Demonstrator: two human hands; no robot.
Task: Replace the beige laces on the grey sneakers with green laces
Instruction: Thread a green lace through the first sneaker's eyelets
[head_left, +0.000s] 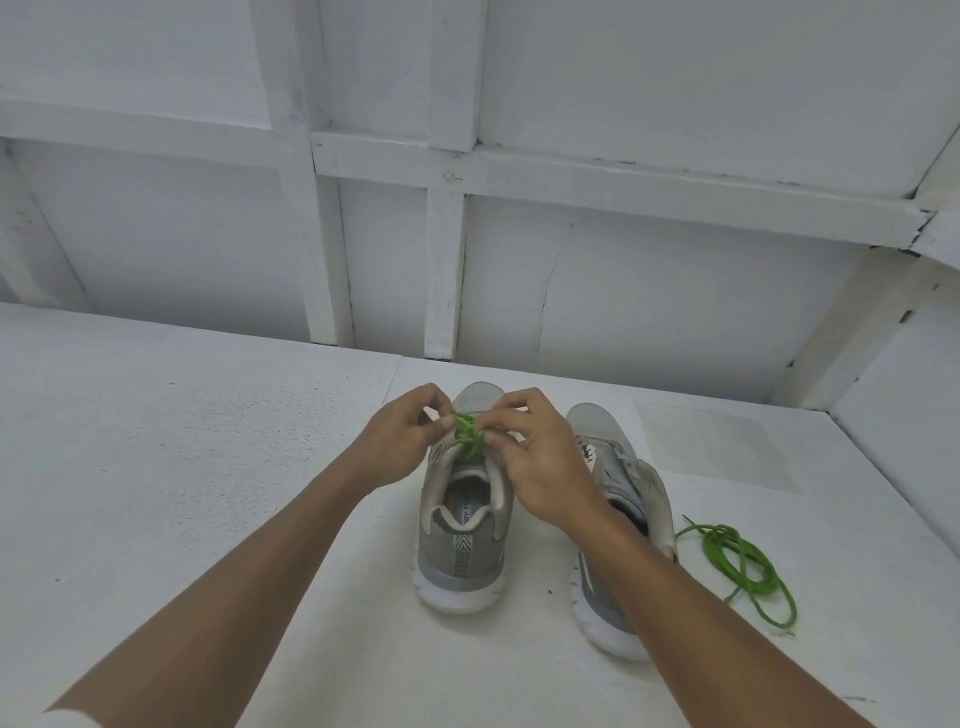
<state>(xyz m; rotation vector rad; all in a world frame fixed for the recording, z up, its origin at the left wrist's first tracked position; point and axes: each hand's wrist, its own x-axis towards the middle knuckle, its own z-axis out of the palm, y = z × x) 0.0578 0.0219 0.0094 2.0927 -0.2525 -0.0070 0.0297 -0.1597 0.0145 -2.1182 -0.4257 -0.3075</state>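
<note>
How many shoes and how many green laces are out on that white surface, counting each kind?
Grey sneakers: 2, left one, right one
Green laces: 2, one at the left sneaker between both hands, one loose beside the right sneaker
Total: 4

Bright, even, cool-toned light, soft faint shadows beside the grey mesh sneakers (464, 525) on the white painted tabletop (208, 467), no glare, slight overall softness, wide-angle bending of straight lines near edges
</note>
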